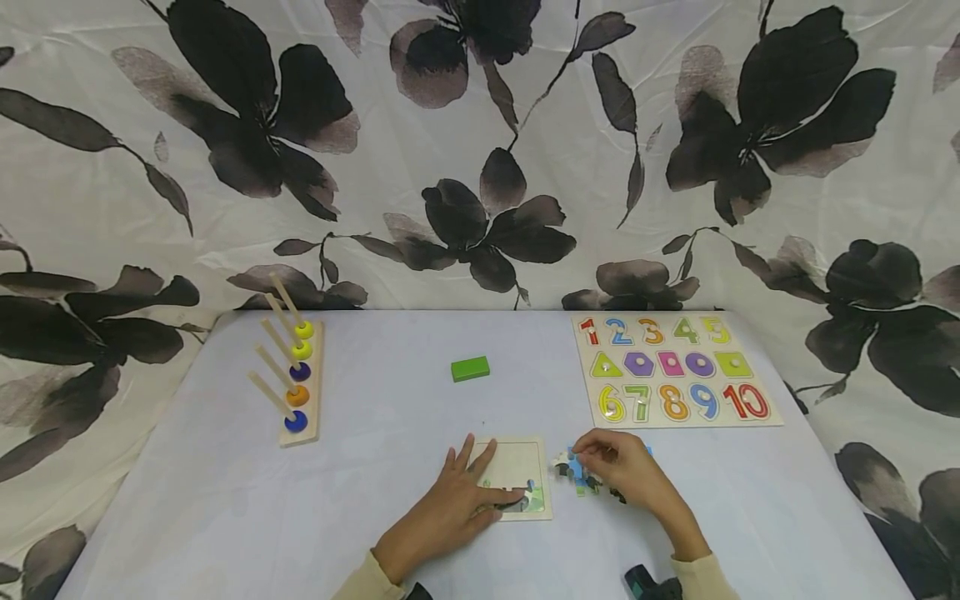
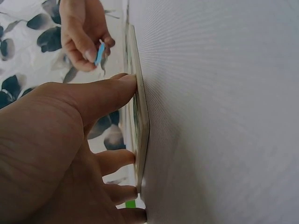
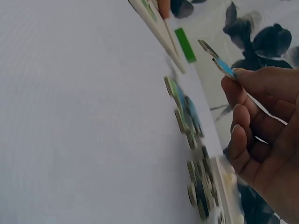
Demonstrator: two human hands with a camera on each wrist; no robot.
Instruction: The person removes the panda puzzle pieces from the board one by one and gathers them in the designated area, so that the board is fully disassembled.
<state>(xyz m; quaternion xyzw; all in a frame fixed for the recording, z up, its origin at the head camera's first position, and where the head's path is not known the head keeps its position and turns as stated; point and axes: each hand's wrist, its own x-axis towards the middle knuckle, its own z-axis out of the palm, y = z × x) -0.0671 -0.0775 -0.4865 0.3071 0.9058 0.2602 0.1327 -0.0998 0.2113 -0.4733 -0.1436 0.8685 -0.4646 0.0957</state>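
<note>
My left hand (image 1: 442, 512) lies with fingers spread over a small wooden puzzle board (image 1: 517, 454), thumb and fingertips on it. Fitted pieces (image 1: 535, 498) with green and dark print show along the board's lower part, partly covered by that hand. To the right, my right hand (image 1: 626, 471) pinches a jigsaw piece (image 3: 225, 67) between thumb and index finger, raised above the table. The piece is blue with a darker end. Loose jigsaw pieces (image 1: 579, 477) lie below and beside this hand; in the right wrist view some pieces (image 3: 184, 112) overlap in a heap.
A number and shape board (image 1: 585, 367) stands at the back right. At the back left is a peg stand (image 1: 315, 383) with coloured beads on slanting pegs. A green block (image 1: 470, 369) sits behind the puzzle board. A black object (image 1: 648, 583) shows near the right sleeve.
</note>
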